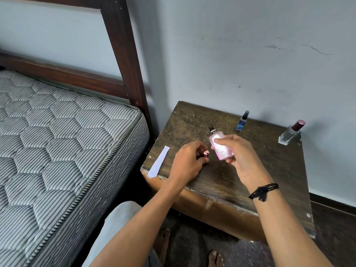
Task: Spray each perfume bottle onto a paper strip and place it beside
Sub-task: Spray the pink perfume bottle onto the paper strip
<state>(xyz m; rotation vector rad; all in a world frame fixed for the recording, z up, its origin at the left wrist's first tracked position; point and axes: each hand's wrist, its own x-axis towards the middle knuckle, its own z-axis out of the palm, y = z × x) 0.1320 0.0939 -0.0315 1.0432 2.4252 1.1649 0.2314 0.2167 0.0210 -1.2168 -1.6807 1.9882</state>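
Note:
My right hand (239, 157) grips a pink perfume bottle (221, 146) above the dark wooden side table (256, 174), its black spray nozzle bare and tilted up to the left. My left hand (187, 160) holds the bottle's small pink cap (206, 153) low over the tabletop. A stack of white paper strips (159, 162) lies at the table's front left corner, left of my left hand. A small blue bottle (242, 121) stands at the back by the wall. A clear bottle with a dark red cap (290, 132) stands at the back right.
A striped mattress (57, 141) on a dark wooden bed frame (123, 54) fills the left side, close to the table. The wall runs right behind the table. My knee and bare feet are below the table's front edge.

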